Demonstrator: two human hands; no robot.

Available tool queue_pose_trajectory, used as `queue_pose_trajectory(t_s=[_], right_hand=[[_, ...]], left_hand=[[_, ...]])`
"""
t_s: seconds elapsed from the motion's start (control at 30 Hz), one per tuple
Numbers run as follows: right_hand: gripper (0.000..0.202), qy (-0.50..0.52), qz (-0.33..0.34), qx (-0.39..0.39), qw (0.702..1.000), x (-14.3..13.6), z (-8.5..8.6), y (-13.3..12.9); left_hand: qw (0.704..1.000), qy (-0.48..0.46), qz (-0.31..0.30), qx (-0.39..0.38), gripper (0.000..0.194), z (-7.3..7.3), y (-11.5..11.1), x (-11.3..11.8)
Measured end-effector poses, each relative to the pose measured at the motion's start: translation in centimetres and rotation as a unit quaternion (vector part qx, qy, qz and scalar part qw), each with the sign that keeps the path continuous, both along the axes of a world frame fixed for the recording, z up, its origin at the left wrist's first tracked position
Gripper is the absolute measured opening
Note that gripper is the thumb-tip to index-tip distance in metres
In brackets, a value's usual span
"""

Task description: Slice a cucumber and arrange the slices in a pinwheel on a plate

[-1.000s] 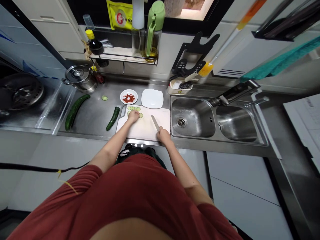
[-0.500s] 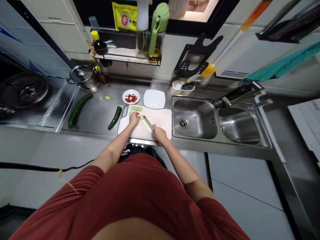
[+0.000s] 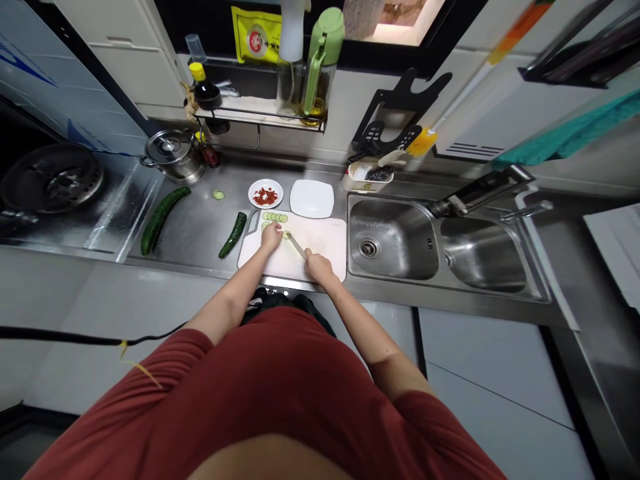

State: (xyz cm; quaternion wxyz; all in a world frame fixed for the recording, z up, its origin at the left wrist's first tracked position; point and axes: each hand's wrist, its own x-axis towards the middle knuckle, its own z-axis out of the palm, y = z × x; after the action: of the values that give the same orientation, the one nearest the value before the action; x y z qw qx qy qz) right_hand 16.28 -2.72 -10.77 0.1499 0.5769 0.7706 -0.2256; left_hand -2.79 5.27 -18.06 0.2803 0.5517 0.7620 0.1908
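- Right hand (image 3: 319, 267) wraps the knife (image 3: 299, 247) handle; the blade's tip is at a lone slice (image 3: 286, 235).
- Left hand (image 3: 271, 236) is over the board (image 3: 325, 241); whether its fingers pinch anything is unclear.
- Overlapping slices (image 3: 275, 217) lie beyond it.

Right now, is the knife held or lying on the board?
Held: the right hand grips the knife, its blade out over the board, tip by a cucumber slice.

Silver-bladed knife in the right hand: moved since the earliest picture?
Yes. The silver-bladed knife has shifted left across the white rectangular cutting board, away from the stainless-steel sink.
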Motion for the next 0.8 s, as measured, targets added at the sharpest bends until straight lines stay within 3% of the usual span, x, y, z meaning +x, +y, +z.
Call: queue_pose_trajectory(t_s=[0.27, 0.8], right_hand=[[0.038, 0.001, 0.008, 0.006, 1.000, -0.7, -1.0, 0.0], [0.037, 0.001, -0.003, -0.004, 1.000, -1.7, -0.9, 1.1]], left_hand=[[1.000, 0.006, -0.010, 0.007, 0.020, -0.2, -0.1, -0.1], [1.000, 0.000, -0.004, 0.006, 0.017, -0.1, 0.0, 0.0]])
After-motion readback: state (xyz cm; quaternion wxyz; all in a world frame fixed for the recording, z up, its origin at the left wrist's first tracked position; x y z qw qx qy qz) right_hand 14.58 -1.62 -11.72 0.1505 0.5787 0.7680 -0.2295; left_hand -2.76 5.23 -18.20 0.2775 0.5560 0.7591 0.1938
